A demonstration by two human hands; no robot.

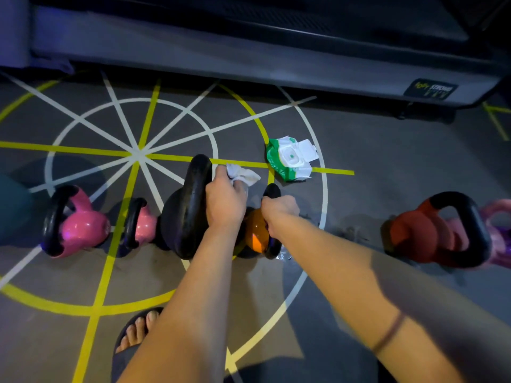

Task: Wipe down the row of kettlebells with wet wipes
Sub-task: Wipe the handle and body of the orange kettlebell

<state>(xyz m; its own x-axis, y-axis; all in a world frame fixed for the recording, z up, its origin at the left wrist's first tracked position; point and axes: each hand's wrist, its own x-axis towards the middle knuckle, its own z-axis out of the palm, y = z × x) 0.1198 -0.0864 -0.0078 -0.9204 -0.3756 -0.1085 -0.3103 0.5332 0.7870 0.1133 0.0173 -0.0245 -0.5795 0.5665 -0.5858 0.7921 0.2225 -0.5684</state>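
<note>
- Sandalled foot (138,335) stands on the grey floor (359,150), which is marked with yellow and white lines, below both bare forearms.
- Left hand (225,200) has its fingers curled round a crumpled white wipe (243,175), just beside the handle of the black kettlebell (182,217).
- Right hand (279,214) grips the handle of the orange kettlebell (257,233), which stands just right of the black one.
- Two pink kettlebells (80,225) stand left of the black one.
- Red kettlebell (425,236) and purple kettlebell (497,230) stand well apart to the right, touching each other.
- Wipes pack (291,158) lies on the floor beyond the hands with its flap open.
</note>
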